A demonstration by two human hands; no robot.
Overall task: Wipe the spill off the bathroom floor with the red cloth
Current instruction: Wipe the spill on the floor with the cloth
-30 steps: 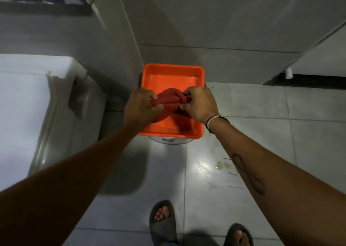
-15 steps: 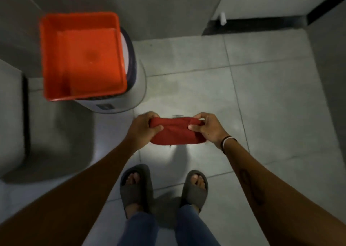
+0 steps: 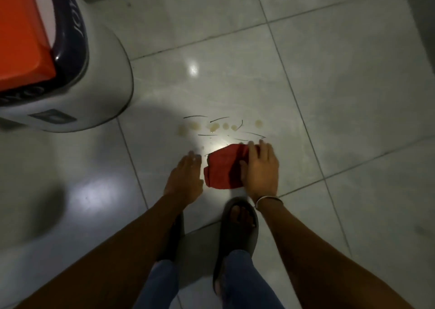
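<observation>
The red cloth (image 3: 222,169) lies folded on the grey tiled floor. My right hand (image 3: 260,169) presses flat on its right part, fingers stretched forward. My left hand (image 3: 186,179) rests flat on the tile just left of the cloth, fingers apart, holding nothing. The spill (image 3: 214,127) is a row of yellowish drops with several thin dark strands, just beyond the cloth's far edge.
A white bucket-like drum (image 3: 98,73) with a dark rim stands at the upper left, carrying an orange tray (image 3: 21,31). My feet in dark slippers (image 3: 239,224) stand right behind the hands. Bare tiles stretch to the right and far side.
I have lowered from standing to the floor. The cloth, held stretched between both hands in the air, now lies on the tile; my left hand has let go of it.
</observation>
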